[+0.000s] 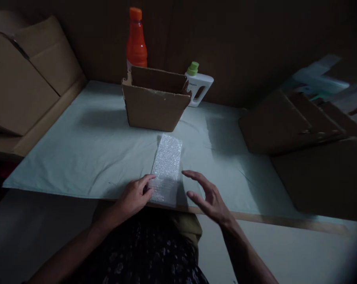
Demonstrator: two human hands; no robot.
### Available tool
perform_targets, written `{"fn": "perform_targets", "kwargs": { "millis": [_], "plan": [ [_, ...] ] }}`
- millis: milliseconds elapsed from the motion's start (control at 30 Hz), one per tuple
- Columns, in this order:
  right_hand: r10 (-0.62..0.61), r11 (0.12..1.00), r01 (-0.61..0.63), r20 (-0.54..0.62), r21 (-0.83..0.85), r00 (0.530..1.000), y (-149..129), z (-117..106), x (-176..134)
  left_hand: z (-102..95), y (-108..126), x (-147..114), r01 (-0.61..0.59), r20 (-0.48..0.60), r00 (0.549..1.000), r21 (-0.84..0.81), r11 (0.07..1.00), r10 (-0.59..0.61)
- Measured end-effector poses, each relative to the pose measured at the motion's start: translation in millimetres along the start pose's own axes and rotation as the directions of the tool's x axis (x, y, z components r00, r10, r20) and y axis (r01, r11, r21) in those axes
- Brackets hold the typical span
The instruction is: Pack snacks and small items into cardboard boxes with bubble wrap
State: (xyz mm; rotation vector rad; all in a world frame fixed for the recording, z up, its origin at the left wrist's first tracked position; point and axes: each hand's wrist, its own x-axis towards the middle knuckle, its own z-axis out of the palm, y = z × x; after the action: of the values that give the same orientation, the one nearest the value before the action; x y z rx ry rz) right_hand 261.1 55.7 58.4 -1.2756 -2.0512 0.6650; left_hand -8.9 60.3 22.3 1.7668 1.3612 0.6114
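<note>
A flat, oblong piece of bubble wrap (167, 161) lies lengthwise on the pale cloth near the table's front edge. Whether anything is folded inside it I cannot tell. My left hand (135, 194) rests at its lower left side, fingertips touching the edge, thumb and fingers apart. To its right, my right hand (206, 196) hovers with thumb and fingers spread, holding nothing and not touching the wrap. Just beyond the wrap stands an open-topped cardboard box (157, 108); its inside bottom is hidden.
Behind the box stand an orange bottle (136, 43) and a white jug with a green cap (200, 85). Large cardboard (33, 75) stands at the left. Cardboard boxes (279, 122) line the right, one holding a pale bluish object (320, 81). Light cloth (107, 146) covers the table.
</note>
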Motion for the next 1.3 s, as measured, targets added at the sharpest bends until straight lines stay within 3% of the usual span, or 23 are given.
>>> {"fn": "perform_targets", "kwargs": {
  "millis": [100, 267, 367, 467, 567, 633, 767, 933, 1100, 1200, 1300],
  "plan": [
    [-0.108, 0.986, 0.094, -0.092, -0.139, 0.99, -18, 19, -26, 2.3, -3, 5, 0.043, -0.019, 0.999, 0.075, 0.996, -0.042],
    [-0.198, 0.928, 0.224, 0.115, -0.299, 0.973, -19, 64, -38, 5.5, -2, 9, -0.008, 0.023, 1.0, 0.145, 0.989, 0.005],
    [-0.187, 0.925, 0.224, 0.144, -0.308, 0.972, -10, 74, -35, 3.3, -3, 6, -0.045, -0.049, 0.997, 0.18, 0.983, 0.055],
    [-0.186, 0.946, 0.217, 0.145, -0.241, 0.972, -6, 72, -32, -3.7, -5, -7, -0.217, -0.123, 0.961, 0.223, 0.95, 0.248],
    [-0.192, 0.959, 0.21, 0.109, -0.192, 0.975, -5, 70, -28, -7.6, -7, -18, -0.405, -0.002, 0.909, 0.245, 0.881, 0.418],
    [-0.176, 0.966, 0.183, 0.053, -0.182, 0.983, -4, 71, -23, -5.7, -8, -19, -0.452, 0.035, 0.888, 0.246, 0.857, 0.458],
    [-0.097, 0.983, 0.088, -0.051, -0.162, 0.994, 0, 71, -2, 2.1, -9, -4, -0.36, -0.09, 0.917, 0.236, 0.903, 0.389],
    [-0.131, 0.958, 0.085, -0.156, -0.273, 0.979, 3, 51, 8, 7.9, -11, 17, -0.196, -0.184, 0.952, 0.246, 0.949, 0.245],
    [-0.199, 0.922, 0.212, 0.073, -0.324, 0.977, 8, 54, 0, 12.3, -12, 20, -0.165, -0.221, 0.944, 0.322, 0.932, 0.244],
    [-0.19, 0.933, 0.205, 0.077, -0.295, 0.979, 13, 62, 7, 7.6, -10, 11, -0.18, -0.249, 0.929, 0.343, 0.922, 0.273],
    [-0.152, 0.964, 0.172, 0.11, -0.201, 0.982, 13, 60, 19, -0.5, -9, 2, -0.277, -0.208, 0.909, 0.347, 0.896, 0.362]
  ]
}}
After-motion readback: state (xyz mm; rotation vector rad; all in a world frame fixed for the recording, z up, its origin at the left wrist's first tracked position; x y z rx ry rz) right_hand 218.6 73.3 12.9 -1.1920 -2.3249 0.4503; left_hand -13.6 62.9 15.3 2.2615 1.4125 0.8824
